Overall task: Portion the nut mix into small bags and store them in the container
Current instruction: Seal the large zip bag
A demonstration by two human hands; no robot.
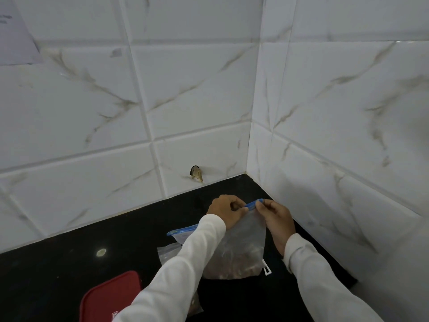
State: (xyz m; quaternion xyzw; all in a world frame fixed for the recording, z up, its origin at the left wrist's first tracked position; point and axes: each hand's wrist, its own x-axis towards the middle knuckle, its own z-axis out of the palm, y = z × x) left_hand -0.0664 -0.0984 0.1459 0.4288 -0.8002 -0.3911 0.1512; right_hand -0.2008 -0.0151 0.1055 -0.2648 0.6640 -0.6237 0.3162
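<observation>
My left hand [228,209] and right hand [276,217] each pinch the blue zip strip [251,204] of a clear zip bag [253,228], fingers clamped on it. The bag stands on the black counter [92,263] with nut mix [232,263] in its bottom. A red lid [111,296] lies at its 8 o'clock.

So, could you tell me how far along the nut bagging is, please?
Done: nuts already sit in the held bag. In hand: left hand and right hand pinch its blue zip strip. Left: storing it; a second bag lies beside it, red lid nearby.
</observation>
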